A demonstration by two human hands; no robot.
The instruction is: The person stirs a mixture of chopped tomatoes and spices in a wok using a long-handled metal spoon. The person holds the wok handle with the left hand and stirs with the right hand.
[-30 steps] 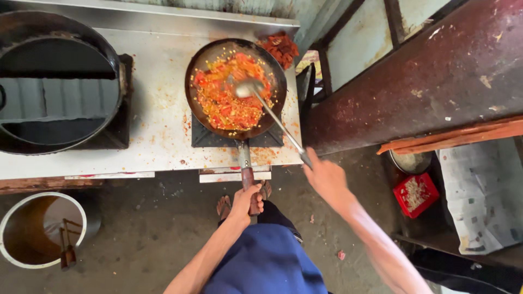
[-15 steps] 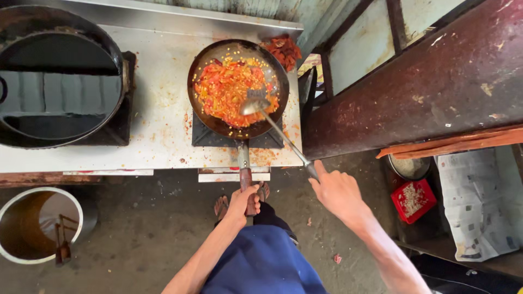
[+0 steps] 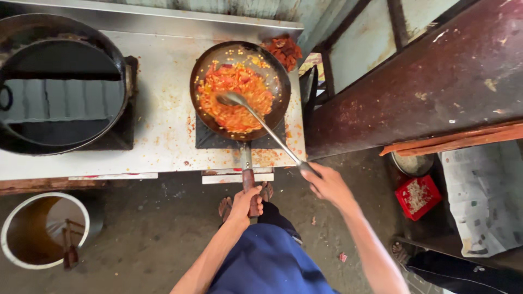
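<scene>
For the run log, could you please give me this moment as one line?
left hand: grips pan handle | right hand: holds ladle in red food | pan: on burner

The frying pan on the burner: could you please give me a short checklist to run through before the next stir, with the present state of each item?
1. Left hand grips the pan handle: ok.
2. Right hand holds the end of the ladle: ok.
3. Ladle bowl rests in the red food, not outside the frying pan: ok.
4. Pan sits centred on the burner: ok.
5. Flame lit under the pan: cannot tell, hidden by the pan.
6. Countertop around the pan free of spilled bits: not ok, scraps lie scattered.
</scene>
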